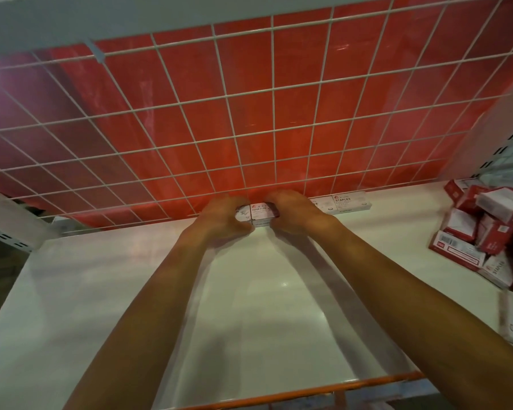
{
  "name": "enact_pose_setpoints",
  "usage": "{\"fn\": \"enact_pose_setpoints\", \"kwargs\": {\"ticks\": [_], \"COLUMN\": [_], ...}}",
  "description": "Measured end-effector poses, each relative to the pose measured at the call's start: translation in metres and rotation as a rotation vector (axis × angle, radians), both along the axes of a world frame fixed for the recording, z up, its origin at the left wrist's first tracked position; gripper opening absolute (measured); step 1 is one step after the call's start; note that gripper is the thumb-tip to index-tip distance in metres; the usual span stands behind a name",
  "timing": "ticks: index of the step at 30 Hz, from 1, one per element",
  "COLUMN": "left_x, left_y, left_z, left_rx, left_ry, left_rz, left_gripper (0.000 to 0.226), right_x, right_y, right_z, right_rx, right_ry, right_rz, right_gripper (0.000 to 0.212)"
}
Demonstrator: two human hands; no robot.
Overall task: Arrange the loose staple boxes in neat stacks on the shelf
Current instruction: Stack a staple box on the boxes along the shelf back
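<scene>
Centre of frame, at the back of the white shelf (249, 291): both arms reach forward and meet at a small white-and-red box. We read "PAPER CLIPS" on the top of this paper-clips box (261, 210).

Left hand (222, 217): fingers curled round the box's left end, gripping it. Right hand (293, 214): fingers curled round the right end, likewise gripping. The box lies flat, pressed up against the white wire grid panel (249, 113), which has a red sheet (190, 84) behind it.

Under the held box we see a strip of a second box front (261, 223). It may be a lower layer of a stack, but the fingers hide too much for us to be sure.

Just right of the right hand, a row of staple boxes (350, 202) lies flat along the grid, with "STAPLES" legible on top.

Right edge of frame: a loose pile of staple boxes (486, 232), red and white, tumbled at all angles on the shelf, well apart from the hands.

Bottom of frame: an orange rail (308, 389) runs along the shelf's front edge.
</scene>
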State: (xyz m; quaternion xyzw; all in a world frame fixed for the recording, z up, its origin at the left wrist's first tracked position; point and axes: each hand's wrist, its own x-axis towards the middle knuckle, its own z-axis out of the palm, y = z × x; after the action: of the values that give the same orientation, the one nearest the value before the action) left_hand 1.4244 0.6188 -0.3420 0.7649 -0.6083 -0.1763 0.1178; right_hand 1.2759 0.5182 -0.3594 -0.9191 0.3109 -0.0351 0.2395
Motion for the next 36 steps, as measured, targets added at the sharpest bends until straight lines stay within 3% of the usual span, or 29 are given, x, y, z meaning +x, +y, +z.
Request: {"fn": "enact_pose_setpoints", "kwargs": {"ticks": [12, 25, 30, 36], "left_x": [0.007, 0.001, -0.017, -0.068], "left_y": [0.000, 0.002, 0.014, 0.028], "left_z": [0.004, 0.011, 0.013, 0.022], "left_rx": [0.072, 0.087, -0.004, -0.167], "left_ry": [-0.024, -0.074, -0.196, -0.224], "left_rz": [0.006, 0.036, 0.139, 0.154], "left_gripper": [0.020, 0.034, 0.062, 0.056], "right_x": [0.010, 0.003, -0.010, -0.040], "right_y": [0.007, 0.019, 0.029, 0.053], "right_z": [0.001, 0.008, 0.014, 0.025], "right_rx": [0.017, 0.011, -0.033, -0.074], "right_ry": [0.022, 0.024, -0.037, -0.106], "right_rz": [-0.021, -0.052, -0.075, -0.104], "right_gripper": [0.029, 0.044, 0.052, 0.060]}}
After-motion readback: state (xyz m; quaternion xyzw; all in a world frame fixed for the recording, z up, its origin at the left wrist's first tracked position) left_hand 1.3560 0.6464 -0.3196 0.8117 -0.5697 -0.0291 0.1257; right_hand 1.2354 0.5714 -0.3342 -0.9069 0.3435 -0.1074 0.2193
